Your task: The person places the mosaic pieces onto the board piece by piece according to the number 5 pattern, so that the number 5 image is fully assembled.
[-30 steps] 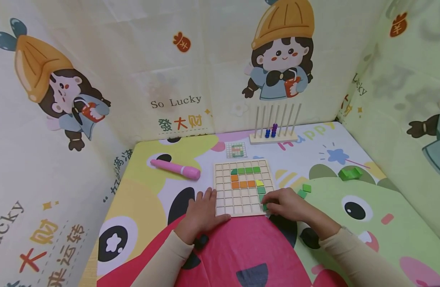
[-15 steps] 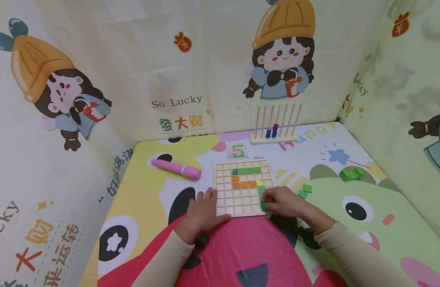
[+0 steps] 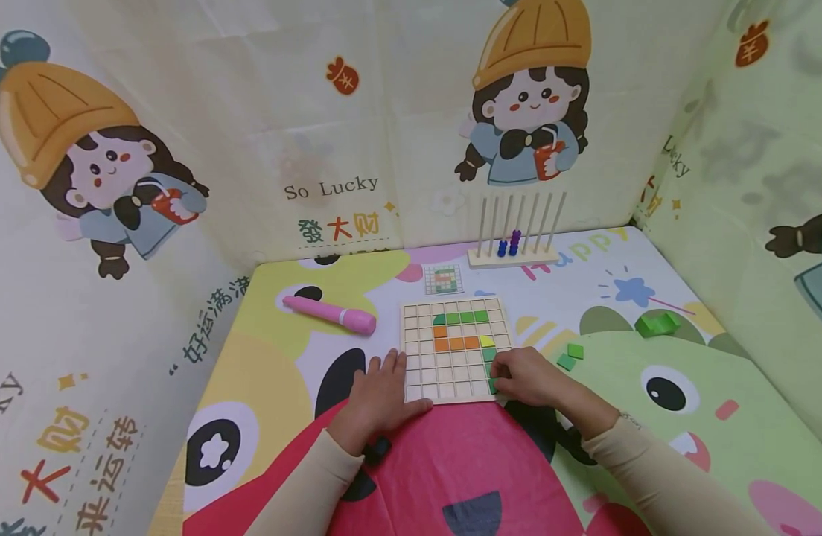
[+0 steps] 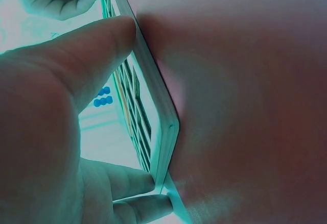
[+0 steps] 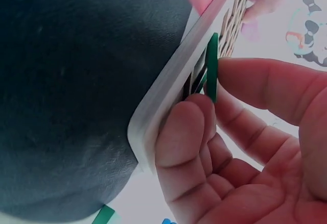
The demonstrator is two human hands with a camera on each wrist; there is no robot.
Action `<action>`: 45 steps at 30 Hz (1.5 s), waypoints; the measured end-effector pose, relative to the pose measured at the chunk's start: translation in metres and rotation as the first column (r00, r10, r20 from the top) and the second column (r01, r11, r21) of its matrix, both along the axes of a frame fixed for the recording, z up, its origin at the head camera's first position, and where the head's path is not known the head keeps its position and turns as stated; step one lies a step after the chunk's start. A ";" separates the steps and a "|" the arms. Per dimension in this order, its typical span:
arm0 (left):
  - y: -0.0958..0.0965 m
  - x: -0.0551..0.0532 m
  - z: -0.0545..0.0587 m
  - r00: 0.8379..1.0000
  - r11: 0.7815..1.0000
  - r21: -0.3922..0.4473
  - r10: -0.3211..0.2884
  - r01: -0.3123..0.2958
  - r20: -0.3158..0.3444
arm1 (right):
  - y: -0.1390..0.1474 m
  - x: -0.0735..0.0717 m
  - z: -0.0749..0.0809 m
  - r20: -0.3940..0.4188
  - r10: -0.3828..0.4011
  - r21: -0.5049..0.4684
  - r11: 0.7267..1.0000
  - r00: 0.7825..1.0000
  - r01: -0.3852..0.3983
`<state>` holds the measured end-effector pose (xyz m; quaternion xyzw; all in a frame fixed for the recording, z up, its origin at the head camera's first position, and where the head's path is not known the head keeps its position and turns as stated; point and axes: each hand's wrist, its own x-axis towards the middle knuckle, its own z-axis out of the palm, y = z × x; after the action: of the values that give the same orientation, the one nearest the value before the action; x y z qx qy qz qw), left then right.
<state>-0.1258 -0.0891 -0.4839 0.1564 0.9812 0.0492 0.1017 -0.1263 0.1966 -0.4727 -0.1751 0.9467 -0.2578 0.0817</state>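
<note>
A square wooden grid board (image 3: 446,374) lies on the printed tablecloth, with green, orange and yellow tiles in some cells. At its near right corner, my right hand (image 3: 528,377) pinches a small green tile (image 5: 212,67) between thumb and finger. In the right wrist view the tile is tilted against the board's surface. My left hand (image 3: 382,397) rests at the near left corner, fingers along the left side and thumb at the near edge. The right hand hides part of the right-hand column of green tiles.
Two loose green tiles (image 3: 566,362) lie right of the board, and green blocks (image 3: 657,324) farther right. Behind the board are a pattern card (image 3: 443,279) and a wooden rack (image 3: 511,260) with rods and beads. A pink marker-like stick (image 3: 329,315) lies left.
The right hand stays at the near right corner with the green tile; its wrist and forearm have shifted slightly left. The left hand keeps its place on the board.
</note>
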 end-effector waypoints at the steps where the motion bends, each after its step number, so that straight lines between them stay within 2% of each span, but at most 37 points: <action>1: 0.000 0.000 0.000 1.000 1.000 0.000 0.000 0.000 0.000 | 0.000 0.000 0.000 -0.004 -0.003 0.003 1.000 1.000 0.003; 11: 0.001 -0.001 0.001 1.000 1.000 0.001 -0.007 0.007 -0.002 | -0.003 0.003 0.000 -0.065 -0.011 0.055 0.998 0.998 0.014; 14: 0.000 -0.001 0.001 1.000 1.000 0.001 -0.005 0.005 0.002 | -0.002 0.004 0.003 -0.046 -0.006 0.045 0.999 0.999 0.008; 20: 0.000 -0.001 0.002 1.000 1.000 -0.008 0.001 -0.001 0.002 | 0.016 0.004 0.011 -0.007 0.020 -0.038 0.999 1.000 -0.021; 25: 0.000 0.002 0.002 1.000 1.000 0.000 -0.002 0.002 0.003 | 0.041 0.002 0.010 0.020 -0.018 -0.056 0.998 1.000 0.019; 31: 0.000 0.003 0.003 1.000 1.000 0.005 -0.001 0.001 -0.002 | 0.076 -0.001 0.007 -0.043 -0.090 0.000 0.996 0.995 0.090; 37: 0.000 0.001 0.004 1.000 1.000 -0.001 -0.002 0.002 -0.012 | 0.096 0.002 0.007 -0.134 -0.086 0.063 0.993 0.987 0.095; 45: 0.001 0.002 0.004 1.000 1.000 -0.006 -0.009 0.009 -0.008 | 0.104 0.006 0.001 -0.132 -0.075 0.154 0.984 0.988 0.095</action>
<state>-0.1240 -0.0882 -0.4798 0.1606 0.9811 0.0451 0.0983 -0.1202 0.3003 -0.4714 -0.1431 0.9742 -0.1729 0.0248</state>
